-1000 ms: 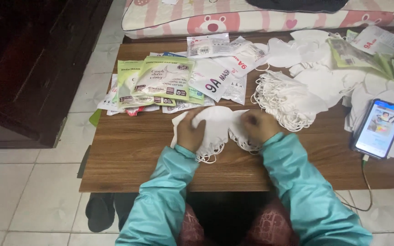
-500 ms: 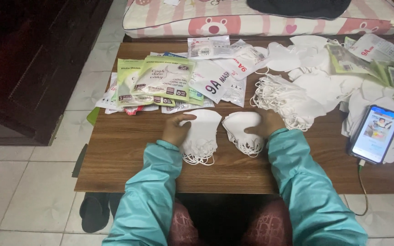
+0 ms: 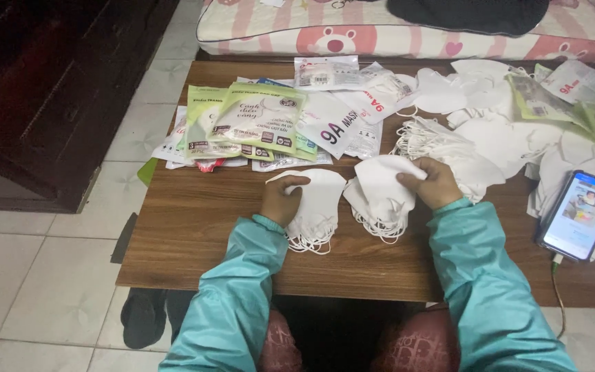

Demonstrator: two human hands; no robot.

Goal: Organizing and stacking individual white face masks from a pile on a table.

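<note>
My left hand (image 3: 281, 200) grips a small stack of white face masks (image 3: 318, 207) with ear loops hanging toward me. My right hand (image 3: 433, 182) holds a second stack of white masks (image 3: 380, 193) just to the right, lifted a little off the wooden table (image 3: 187, 227). The two stacks are apart, side by side. Both arms wear teal sleeves.
A pile of mask packets (image 3: 263, 124), green and white, lies at the back left. Loose white masks (image 3: 490, 138) spread across the back right. A lit phone (image 3: 582, 215) with a cable lies at the right. A pink cushion (image 3: 352, 27) lies beyond the table.
One bunch of masks held between both hands has been split into two stacks, the left hand drawing its part left and the right hand drawing its part right.
</note>
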